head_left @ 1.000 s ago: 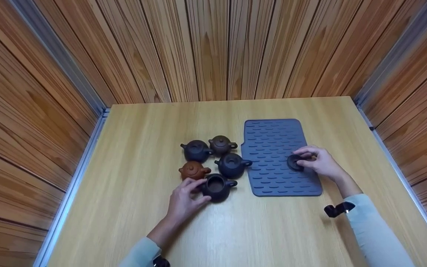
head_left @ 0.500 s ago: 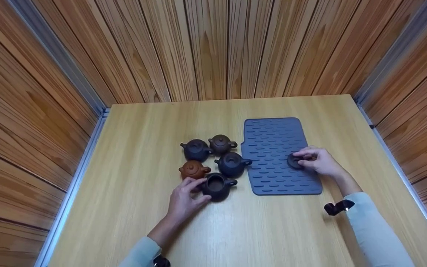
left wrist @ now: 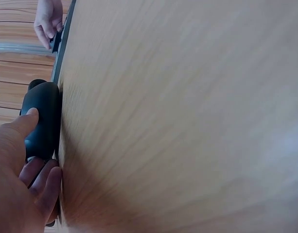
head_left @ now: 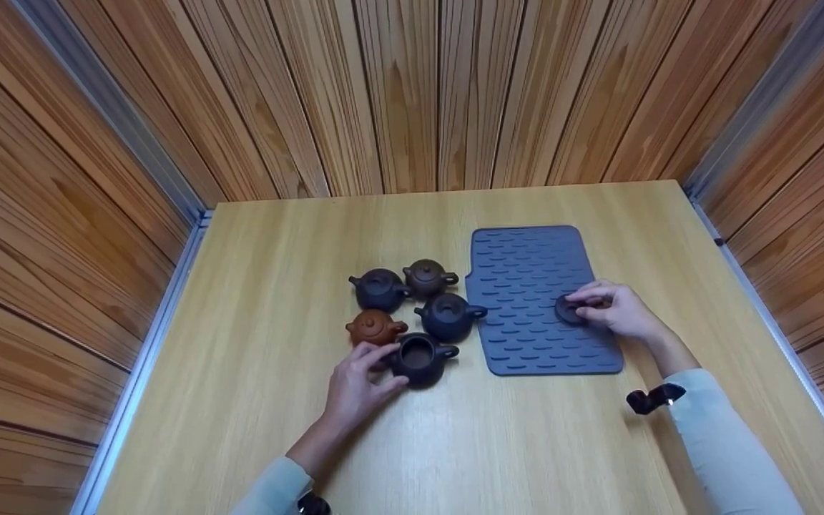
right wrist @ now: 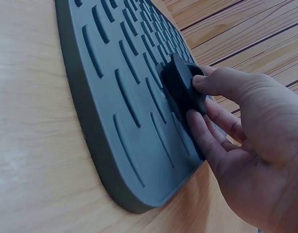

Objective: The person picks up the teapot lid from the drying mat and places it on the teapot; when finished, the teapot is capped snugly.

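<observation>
A dark teapot without its lid (head_left: 419, 363) stands at the front of a group of teapots, its round mouth facing up and its handle to the right. My left hand (head_left: 356, 386) grips it from the left side, thumb and fingers around the body; the left wrist view shows the thumb against the dark wall of the pot. Over on the grey ridged mat (head_left: 526, 265), my right hand (head_left: 616, 311) pinches a dark round teapot lid (head_left: 568, 310). In the right wrist view the lid (right wrist: 180, 80) is at the mat's surface, thumb and fingers on its knob side.
Behind the lidless pot stand a reddish-brown teapot (head_left: 373, 329), a black teapot (head_left: 448, 320) whose handle reaches the mat's left edge, another black teapot (head_left: 379, 291) and a dark brown one (head_left: 426, 279). Wood-plank walls (head_left: 398, 93) enclose the table's back and sides.
</observation>
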The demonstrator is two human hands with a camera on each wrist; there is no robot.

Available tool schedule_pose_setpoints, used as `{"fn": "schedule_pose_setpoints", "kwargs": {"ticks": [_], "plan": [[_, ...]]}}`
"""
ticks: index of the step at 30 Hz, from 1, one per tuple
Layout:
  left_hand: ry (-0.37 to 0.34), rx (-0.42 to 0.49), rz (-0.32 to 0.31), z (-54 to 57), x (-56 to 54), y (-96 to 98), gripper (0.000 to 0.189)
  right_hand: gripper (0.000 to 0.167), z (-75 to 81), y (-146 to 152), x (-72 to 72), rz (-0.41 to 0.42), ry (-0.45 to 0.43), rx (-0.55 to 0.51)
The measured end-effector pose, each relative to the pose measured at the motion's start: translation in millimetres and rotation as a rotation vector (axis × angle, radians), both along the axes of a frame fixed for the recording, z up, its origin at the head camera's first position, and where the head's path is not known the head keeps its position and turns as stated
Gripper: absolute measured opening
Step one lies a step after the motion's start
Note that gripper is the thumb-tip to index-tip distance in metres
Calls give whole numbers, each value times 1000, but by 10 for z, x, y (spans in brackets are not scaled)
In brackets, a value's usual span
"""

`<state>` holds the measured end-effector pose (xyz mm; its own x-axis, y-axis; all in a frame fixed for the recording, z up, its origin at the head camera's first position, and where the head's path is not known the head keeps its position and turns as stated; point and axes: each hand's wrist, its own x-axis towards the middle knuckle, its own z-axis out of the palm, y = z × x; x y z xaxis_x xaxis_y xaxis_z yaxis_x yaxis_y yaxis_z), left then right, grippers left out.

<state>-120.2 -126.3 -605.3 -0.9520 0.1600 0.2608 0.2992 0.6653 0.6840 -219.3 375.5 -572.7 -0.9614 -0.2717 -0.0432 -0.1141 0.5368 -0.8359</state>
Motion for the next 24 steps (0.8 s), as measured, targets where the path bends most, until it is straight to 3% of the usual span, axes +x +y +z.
{"fn": "schedule_pose_setpoints", "kwargs": {"ticks": [12,24], "plan": [[5,1,-1,2,-4,5,54,27,38,-41,6,-26,17,-23],[-2,9,-2,1,-8,7,53,30,163,-318,18,-47,33,-7]]}}
